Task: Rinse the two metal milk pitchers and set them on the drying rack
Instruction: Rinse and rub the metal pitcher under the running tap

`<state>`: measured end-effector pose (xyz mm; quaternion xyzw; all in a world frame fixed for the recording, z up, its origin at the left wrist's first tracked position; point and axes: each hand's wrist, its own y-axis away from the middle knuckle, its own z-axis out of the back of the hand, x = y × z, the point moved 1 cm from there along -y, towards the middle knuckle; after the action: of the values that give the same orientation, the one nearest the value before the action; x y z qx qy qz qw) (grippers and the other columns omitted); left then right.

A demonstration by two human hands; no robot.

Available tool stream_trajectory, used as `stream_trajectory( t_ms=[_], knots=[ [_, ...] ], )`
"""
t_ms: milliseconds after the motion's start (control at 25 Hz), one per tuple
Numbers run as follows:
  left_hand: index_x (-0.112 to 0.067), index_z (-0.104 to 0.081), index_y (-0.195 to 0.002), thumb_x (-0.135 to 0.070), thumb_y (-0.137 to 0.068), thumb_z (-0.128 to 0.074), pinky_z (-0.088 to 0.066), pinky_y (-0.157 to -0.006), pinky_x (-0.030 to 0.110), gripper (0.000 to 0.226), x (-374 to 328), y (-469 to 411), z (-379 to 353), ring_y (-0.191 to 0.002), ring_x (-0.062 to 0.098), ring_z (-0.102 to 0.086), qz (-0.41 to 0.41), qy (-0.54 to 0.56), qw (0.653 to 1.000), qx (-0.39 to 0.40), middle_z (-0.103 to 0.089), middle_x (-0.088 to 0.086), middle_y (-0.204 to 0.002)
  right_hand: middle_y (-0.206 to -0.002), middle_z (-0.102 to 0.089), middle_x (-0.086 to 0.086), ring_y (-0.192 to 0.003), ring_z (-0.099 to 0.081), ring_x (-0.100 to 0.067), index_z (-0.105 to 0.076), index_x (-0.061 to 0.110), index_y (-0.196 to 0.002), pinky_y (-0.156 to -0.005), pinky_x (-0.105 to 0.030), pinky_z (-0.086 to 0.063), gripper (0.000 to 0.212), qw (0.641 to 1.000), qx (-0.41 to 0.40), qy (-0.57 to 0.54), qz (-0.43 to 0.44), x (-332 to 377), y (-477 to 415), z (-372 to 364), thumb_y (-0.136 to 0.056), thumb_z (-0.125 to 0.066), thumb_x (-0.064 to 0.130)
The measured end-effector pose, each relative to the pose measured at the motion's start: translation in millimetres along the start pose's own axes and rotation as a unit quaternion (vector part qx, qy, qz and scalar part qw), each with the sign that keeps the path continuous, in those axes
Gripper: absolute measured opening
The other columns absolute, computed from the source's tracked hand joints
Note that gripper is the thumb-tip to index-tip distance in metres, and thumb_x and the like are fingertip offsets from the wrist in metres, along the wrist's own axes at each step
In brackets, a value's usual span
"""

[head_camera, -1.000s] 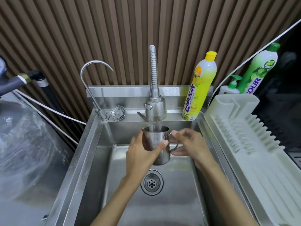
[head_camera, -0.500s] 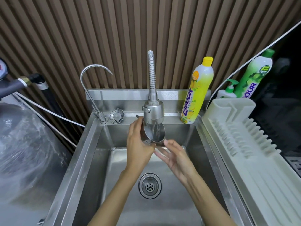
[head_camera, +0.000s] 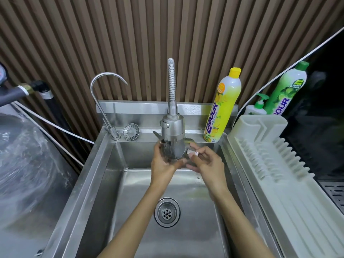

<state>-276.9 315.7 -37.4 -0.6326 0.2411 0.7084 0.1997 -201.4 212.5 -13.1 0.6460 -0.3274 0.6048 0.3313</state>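
Pitcher (head_camera: 174,152): held tilted under the tap (head_camera: 173,127), above the sink (head_camera: 104,183) (blurred). It is gripped by the left hand (head_camera: 163,164); its handle is pinched by the right hand (head_camera: 204,162). Rack (head_camera: 279,164): right of sink.

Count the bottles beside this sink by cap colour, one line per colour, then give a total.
Yellow cap: 1, the yellow bottle
Green cap: 1, the green bottle
Green pump top: 1, the pump bottle
Total: 3
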Motion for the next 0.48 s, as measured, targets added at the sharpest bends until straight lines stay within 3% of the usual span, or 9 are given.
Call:
stream_trajectory(
  t_ms=[120,160,240,280,360,440,480],
  knots=[
    [-0.016,-0.044,-0.132,-0.003,-0.054,-0.080,-0.035,-0.093,0.001,0.087,-16.0,6.1,14.8,-0.106,-0.001,-0.048,-0.127,-0.091,0.987,-0.046,-0.051,-0.017,-0.115,-0.108,-0.066,-0.010,-0.093,-0.069,-0.022,-0.048,0.010,-0.069,-0.081,-0.027,-0.058,0.018,0.960,0.088,-0.239,-0.116,-18.7,2.0,-9.9,-0.082,-0.058,0.002],
    [-0.012,-0.044,-0.134,0.001,-0.056,-0.077,-0.030,-0.093,-0.003,0.085,-21.1,12.6,18.8,-0.109,-0.002,-0.043,-0.158,-0.135,0.976,-0.062,-0.046,-0.015,-0.116,-0.099,-0.067,-0.012,-0.087,-0.070,-0.023,-0.048,0.011,-0.070,-0.079,-0.028,-0.058,0.015,0.935,0.109,-0.297,-0.160,-24.5,4.9,-13.3,-0.078,-0.060,0.006],
    [-0.013,-0.045,-0.135,-0.007,-0.056,-0.078,-0.035,-0.100,0.014,0.086,-25.2,26.2,22.3,-0.112,0.013,-0.044,-0.177,-0.237,0.950,-0.096,-0.048,-0.002,-0.117,-0.088,-0.069,-0.008,-0.083,-0.072,-0.025,-0.049,0.012,-0.075,-0.072,-0.031,-0.060,0.011,0.915,0.128,-0.320,-0.210,-33.6,12.4,-18.4,-0.078,-0.060,0.014],
    [-0.015,-0.047,-0.134,-0.019,-0.055,-0.081,-0.038,-0.098,0.028,0.087,-25.9,31.2,22.6,-0.110,0.020,-0.046,-0.160,-0.289,0.936,-0.118,-0.050,0.004,-0.114,-0.088,-0.070,-0.006,-0.080,-0.073,-0.025,-0.050,0.013,-0.078,-0.065,-0.029,-0.059,0.010,0.927,0.125,-0.278,-0.221,-34.6,14.9,-17.6,-0.082,-0.059,0.018],
    [-0.019,-0.049,-0.131,-0.046,-0.054,-0.079,-0.039,-0.092,0.039,0.087,-22.8,35.9,20.0,-0.108,0.026,-0.047,-0.085,-0.362,0.918,-0.139,-0.049,0.006,-0.105,-0.092,-0.070,-0.004,-0.068,-0.073,-0.025,-0.053,0.014,-0.082,-0.049,-0.022,-0.053,0.013,0.962,0.096,-0.134,-0.219,-24.1,16.4,-10.4,-0.087,-0.058,0.025],
    [-0.022,-0.055,-0.123,-0.062,-0.053,-0.072,-0.043,-0.091,0.036,0.082,-15.3,36.5,16.1,-0.107,0.025,-0.053,-0.019,-0.335,0.936,-0.106,-0.050,0.001,-0.098,-0.094,-0.073,-0.005,-0.058,-0.071,-0.028,-0.056,0.013,-0.079,-0.044,-0.022,-0.050,0.018,0.984,0.041,0.026,-0.174,-3.5,11.5,1.4,-0.086,-0.061,0.029],
    [-0.024,-0.060,-0.113,-0.065,-0.049,-0.071,-0.045,-0.088,0.032,0.077,-10.4,35.2,13.6,-0.104,0.023,-0.058,0.005,-0.264,0.962,-0.073,-0.056,0.000,-0.096,-0.092,-0.074,-0.006,-0.057,-0.070,-0.030,-0.057,0.014,-0.076,-0.051,-0.029,-0.054,0.019,0.984,0.013,0.119,-0.130,8.2,8.5,6.2,-0.084,-0.062,0.031]
  ],
)
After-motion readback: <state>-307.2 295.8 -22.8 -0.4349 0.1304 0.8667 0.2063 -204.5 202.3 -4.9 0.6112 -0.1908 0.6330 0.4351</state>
